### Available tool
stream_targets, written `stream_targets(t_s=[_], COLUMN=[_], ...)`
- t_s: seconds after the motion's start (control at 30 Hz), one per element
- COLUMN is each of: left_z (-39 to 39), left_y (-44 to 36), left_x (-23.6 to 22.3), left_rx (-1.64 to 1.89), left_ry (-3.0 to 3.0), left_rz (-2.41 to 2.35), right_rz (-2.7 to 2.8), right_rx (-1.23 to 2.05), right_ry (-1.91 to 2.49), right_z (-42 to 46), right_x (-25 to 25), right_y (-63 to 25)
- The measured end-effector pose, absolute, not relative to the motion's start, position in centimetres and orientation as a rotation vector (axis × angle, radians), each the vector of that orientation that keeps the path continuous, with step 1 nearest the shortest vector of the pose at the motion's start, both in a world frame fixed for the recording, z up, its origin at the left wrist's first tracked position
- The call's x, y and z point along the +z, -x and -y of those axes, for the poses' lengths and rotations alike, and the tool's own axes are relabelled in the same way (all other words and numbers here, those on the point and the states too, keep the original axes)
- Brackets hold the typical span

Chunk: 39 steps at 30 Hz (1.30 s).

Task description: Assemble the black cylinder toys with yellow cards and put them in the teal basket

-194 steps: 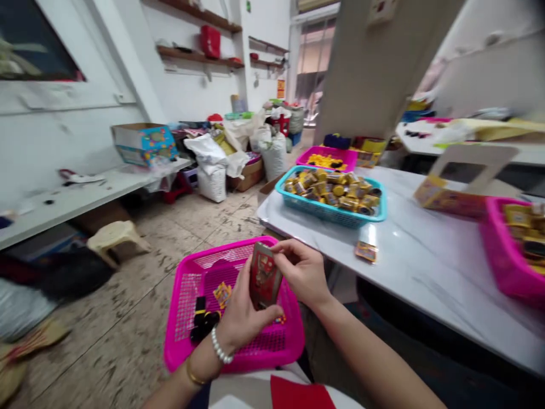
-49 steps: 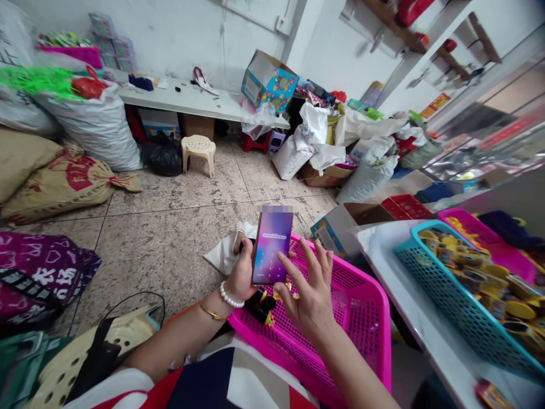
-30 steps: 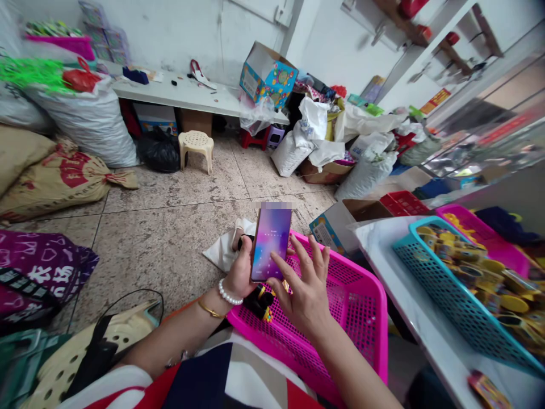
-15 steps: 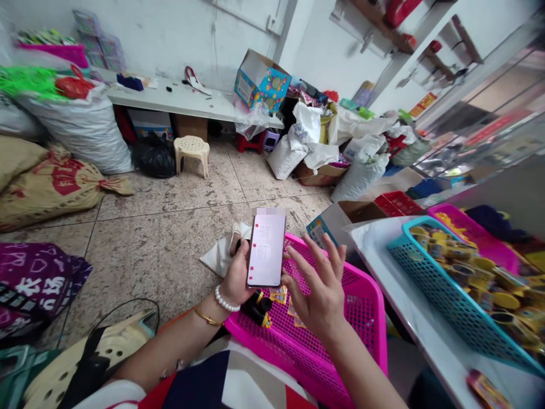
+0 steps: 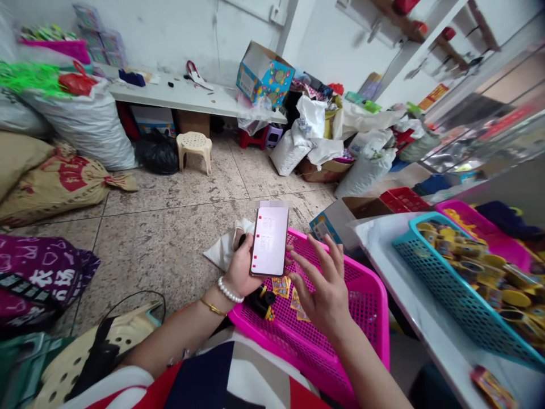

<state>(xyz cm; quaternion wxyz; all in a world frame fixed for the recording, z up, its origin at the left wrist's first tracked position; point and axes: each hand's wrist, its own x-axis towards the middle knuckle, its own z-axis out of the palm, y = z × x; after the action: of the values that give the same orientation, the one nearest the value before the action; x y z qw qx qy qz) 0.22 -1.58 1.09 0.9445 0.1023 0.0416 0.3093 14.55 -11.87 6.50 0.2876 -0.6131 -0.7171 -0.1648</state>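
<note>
My left hand [image 5: 242, 267] is wrapped round a smartphone [image 5: 269, 241], held upright with its lit screen facing me. The screen shows a pale page with small red marks down its left side; the text is too small to read. My right hand [image 5: 323, 289] hovers just right of the phone, fingers spread and holding nothing. Below both hands a pink plastic basket [image 5: 366, 335] rests at my lap. Inside it lie a black and yellow item [image 5: 260, 302] and several small printed cards [image 5: 281, 286], partly hidden by my hands.
On the right, a marble-patterned table [image 5: 383, 244] bears a turquoise basket [image 5: 443, 289] full of yellow pieces. A beige stool [image 5: 194, 149] stands on the floor before a long white bench [image 5: 170, 96]. Stuffed sacks [image 5: 89, 125] line the left; white bags [image 5: 289, 150] and boxes crowd the back right.
The whole view has shifted slightly, so the phone and surroundings sit a little differently in the frame. The left hand keeps its hold; the right hand's fingers stay spread beside the phone.
</note>
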Motion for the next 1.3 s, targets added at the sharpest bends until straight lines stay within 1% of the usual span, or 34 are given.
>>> stream_targets(t_s=[0.23, 0.47, 0.6, 0.73, 0.93, 1.2, 1.3], left_z=[1.5, 1.4, 1.5, 1.8, 2.7, 3.1, 2.8], left_y=[-0.4, -0.3, -0.2, -0.3, -0.6, -0.6, -0.5], left_x=[0.7, 0.5, 1.0, 1.1, 1.1, 1.0, 0.9], left_rx=[0.672, 0.627, 0.611, 0.646, 0.627, 0.582, 0.567], left_ry=[-0.167, -0.18, -0.204, -0.235, -0.359, -0.359, -0.334], left_rz=[-0.168, -0.097, -0.069, -0.15, -0.154, -0.135, -0.127], right_rz=[2.149, 2.125, 2.099, 2.044, 1.979, 1.956, 1.954], right_rx=[-0.255, -0.257, -0.282, -0.361, -0.475, -0.559, -0.54], right_ry=[1.531, 1.546, 1.552, 1.544, 1.54, 1.538, 1.549], right_z=[12.5, 11.9, 11.7, 11.1, 8.8, 6.4, 6.5], right_x=[5.9, 5.8, 6.1, 7.1, 8.4, 8.7, 8.8], right_y=[-13.0, -13.8, -14.6, -15.2, -15.8, -15.4, -15.4])
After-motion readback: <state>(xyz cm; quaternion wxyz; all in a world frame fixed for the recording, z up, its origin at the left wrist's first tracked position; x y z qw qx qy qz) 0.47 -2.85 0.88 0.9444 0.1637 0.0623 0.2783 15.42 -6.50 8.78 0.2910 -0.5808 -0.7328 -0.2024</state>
